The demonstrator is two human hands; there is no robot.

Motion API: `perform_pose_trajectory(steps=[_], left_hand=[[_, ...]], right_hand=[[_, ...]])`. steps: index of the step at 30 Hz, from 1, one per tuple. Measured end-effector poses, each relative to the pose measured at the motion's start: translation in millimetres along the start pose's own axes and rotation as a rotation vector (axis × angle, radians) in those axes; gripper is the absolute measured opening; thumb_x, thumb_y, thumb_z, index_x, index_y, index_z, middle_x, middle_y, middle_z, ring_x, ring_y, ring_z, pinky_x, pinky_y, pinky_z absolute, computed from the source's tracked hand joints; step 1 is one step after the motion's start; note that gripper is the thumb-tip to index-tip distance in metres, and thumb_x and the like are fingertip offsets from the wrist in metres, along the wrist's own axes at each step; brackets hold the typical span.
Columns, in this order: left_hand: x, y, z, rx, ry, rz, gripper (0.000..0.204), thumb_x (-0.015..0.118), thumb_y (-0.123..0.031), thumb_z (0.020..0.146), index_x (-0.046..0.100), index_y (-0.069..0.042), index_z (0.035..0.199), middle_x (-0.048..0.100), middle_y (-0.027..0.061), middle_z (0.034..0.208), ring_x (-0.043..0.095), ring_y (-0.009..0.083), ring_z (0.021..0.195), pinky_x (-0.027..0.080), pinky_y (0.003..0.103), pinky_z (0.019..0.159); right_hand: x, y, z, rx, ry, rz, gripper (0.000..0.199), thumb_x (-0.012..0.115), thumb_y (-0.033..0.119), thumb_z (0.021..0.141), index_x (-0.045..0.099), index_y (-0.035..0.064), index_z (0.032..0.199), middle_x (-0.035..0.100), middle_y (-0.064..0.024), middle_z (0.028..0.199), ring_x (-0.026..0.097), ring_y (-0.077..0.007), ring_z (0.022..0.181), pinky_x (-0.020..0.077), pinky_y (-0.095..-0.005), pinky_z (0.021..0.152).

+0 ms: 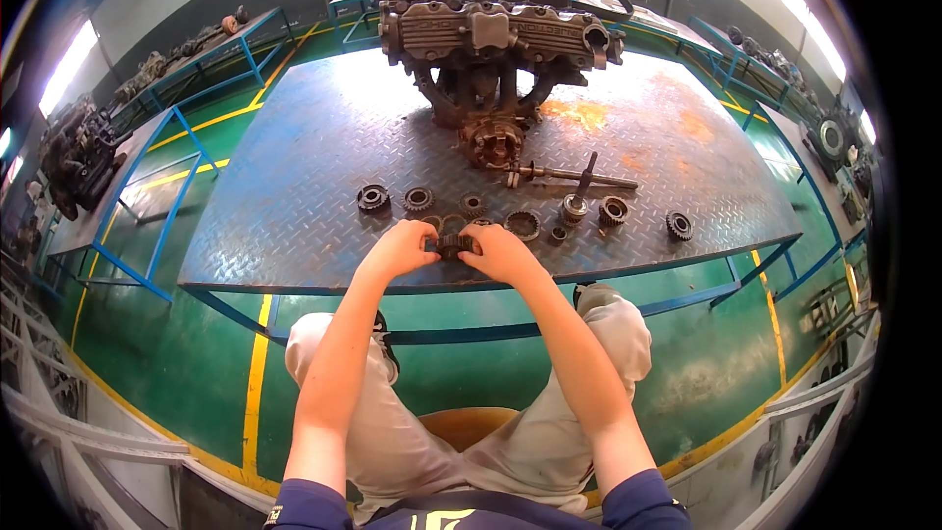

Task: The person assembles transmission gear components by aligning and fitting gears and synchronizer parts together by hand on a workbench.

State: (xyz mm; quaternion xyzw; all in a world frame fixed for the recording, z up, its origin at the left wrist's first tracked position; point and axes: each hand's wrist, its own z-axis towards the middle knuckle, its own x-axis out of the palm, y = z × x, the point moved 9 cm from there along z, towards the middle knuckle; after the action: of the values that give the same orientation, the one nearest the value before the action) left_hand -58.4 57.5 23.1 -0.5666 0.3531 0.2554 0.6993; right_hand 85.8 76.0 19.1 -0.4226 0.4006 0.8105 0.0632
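At the near edge of the metal table point(324, 186), my left hand point(401, 249) and my right hand point(497, 250) grip a dark toothed gear point(452, 246) from its two sides. Fingers and thumbs close on it, hiding its ends. Just behind my hands lie a small gear point(473, 206) and a wider gear ring point(522, 225). To the left of them sit two more gears, a dark one point(373, 198) and a greyer one point(419, 199). On the right, a gear with an upright shaft point(576, 206) stands beside another gear point(613, 210).
A large engine point(500, 34) stands at the table's back, with a long metal shaft point(584, 176) before it. One gear point(679, 226) lies far right, and a small ring point(558, 234) nearer. Benches with machine parts, such as the left bench point(137, 172), surround the table.
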Motion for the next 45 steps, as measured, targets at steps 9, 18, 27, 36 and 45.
perform_pose_trajectory(steps=[9, 18, 27, 36, 45], left_hand=[[2, -1, -2, -0.024, 0.019, -0.005, 0.030, 0.079, -0.014, 0.072, 0.069, 0.001, 0.095, 0.057, 0.0131, 0.061, 0.054, 0.0249, 0.056, 0.043, 0.037, 0.057], [5, -18, 3, -0.013, 0.002, -0.052, 0.026, 0.078, -0.014, 0.074, 0.070, 0.000, 0.095, 0.057, 0.0106, 0.061, 0.052, 0.0204, 0.056, 0.042, 0.035, 0.056], [11, -36, 11, 0.056, 0.015, -0.083, 0.026, 0.079, -0.011, 0.071, 0.069, 0.001, 0.091, 0.055, 0.0088, 0.061, 0.050, 0.0189, 0.056, 0.043, 0.034, 0.057], [17, -46, 4, 0.119, 0.053, -0.054, 0.024, 0.078, -0.012, 0.069, 0.070, -0.003, 0.090, 0.051, 0.0084, 0.059, 0.049, 0.0200, 0.056, 0.042, 0.034, 0.057], [23, -58, -9, 0.249, -0.016, 0.106, 0.025, 0.076, -0.011, 0.068, 0.068, -0.006, 0.091, 0.058, 0.0101, 0.067, 0.058, 0.0290, 0.066, 0.047, 0.039, 0.062]], right_hand=[[1, -11, -1, 0.147, 0.100, -0.005, 0.030, 0.073, 0.020, 0.082, 0.066, 0.0026, 0.104, 0.069, -0.0175, 0.087, 0.066, -0.0387, 0.083, 0.0521, -0.0460, 0.074], [-14, -8, -7, 0.108, 0.019, 0.016, 0.026, 0.071, 0.015, 0.080, 0.066, 0.0034, 0.102, 0.066, -0.0144, 0.078, 0.065, -0.0355, 0.079, 0.0504, -0.0440, 0.070], [-24, -9, -12, 0.067, 0.017, 0.007, 0.026, 0.072, 0.010, 0.075, 0.066, 0.0051, 0.100, 0.064, -0.0130, 0.075, 0.064, -0.0347, 0.075, 0.0492, -0.0438, 0.066], [-25, -2, -32, 0.022, 0.047, -0.037, 0.021, 0.073, 0.012, 0.077, 0.064, 0.0056, 0.095, 0.064, -0.0111, 0.079, 0.063, -0.0341, 0.080, 0.0488, -0.0438, 0.069], [-22, 13, -51, -0.280, -0.125, -0.162, 0.024, 0.072, 0.011, 0.077, 0.062, 0.0043, 0.098, 0.061, -0.0104, 0.084, 0.062, -0.0323, 0.082, 0.0491, -0.0434, 0.070]])
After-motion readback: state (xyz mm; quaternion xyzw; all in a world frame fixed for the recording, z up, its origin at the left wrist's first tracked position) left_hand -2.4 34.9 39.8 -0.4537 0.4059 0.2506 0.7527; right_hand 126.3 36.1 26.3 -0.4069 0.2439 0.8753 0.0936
